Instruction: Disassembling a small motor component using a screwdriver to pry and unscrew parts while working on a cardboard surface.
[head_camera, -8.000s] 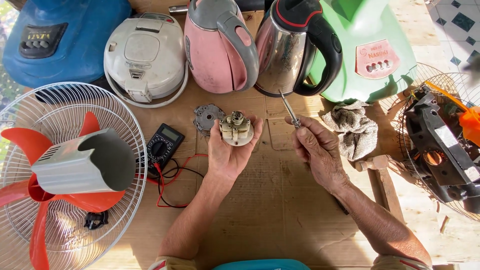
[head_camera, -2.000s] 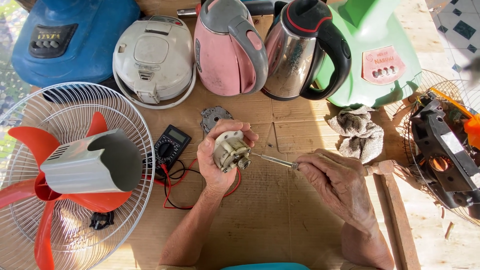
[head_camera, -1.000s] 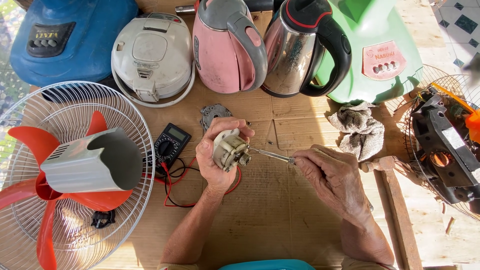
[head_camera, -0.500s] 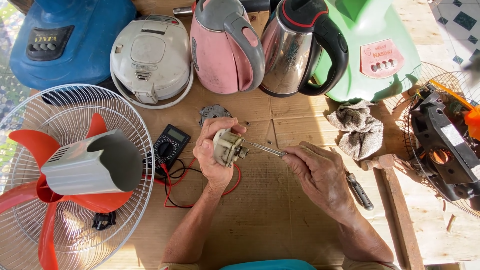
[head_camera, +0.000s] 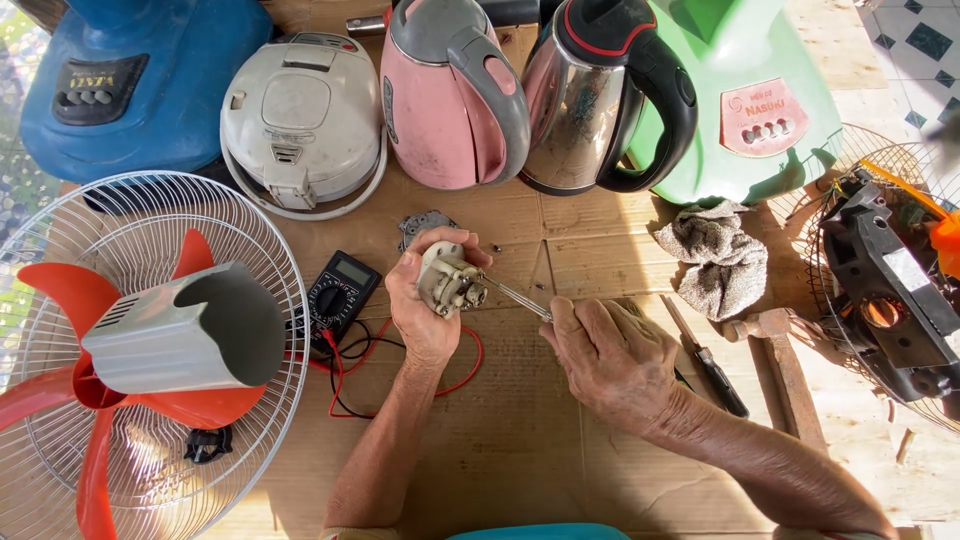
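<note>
Multimeter (head_camera: 338, 291), rag (head_camera: 718, 257), kettles (head_camera: 455, 95) ring both hands (head_camera: 430, 300).

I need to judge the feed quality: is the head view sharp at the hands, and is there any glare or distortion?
Head view: left hand, right hand and the small part are sharp in even daylight; sun glare on the steel kettle; edges bow with wide-angle distortion, as at the fan guard.
</note>
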